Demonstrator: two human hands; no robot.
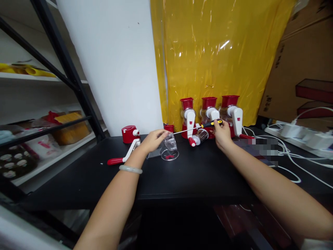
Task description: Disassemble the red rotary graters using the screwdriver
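My right hand (222,134) is closed around the black-and-yellow handle of a screwdriver (187,130), whose shaft points left. The screwdriver's tip reaches the clear plastic housing (170,142), which my left hand (156,138) pinches by its upper edge, partly hiding it. Under the housing, a clear round rim (169,155) with a red piece inside rests on the black table. Left of my left hand lie a red base part (129,134) and a white crank with a red grip (115,161). A metal grater drum (201,136) lies beneath the screwdriver's handle.
Several red-and-white rotary graters stand at the back, one (189,116) behind the screwdriver. White cables and a power strip (299,137) occupy the table's right side, near a cardboard box (299,62). To the left stands a black-framed shelf (70,80).
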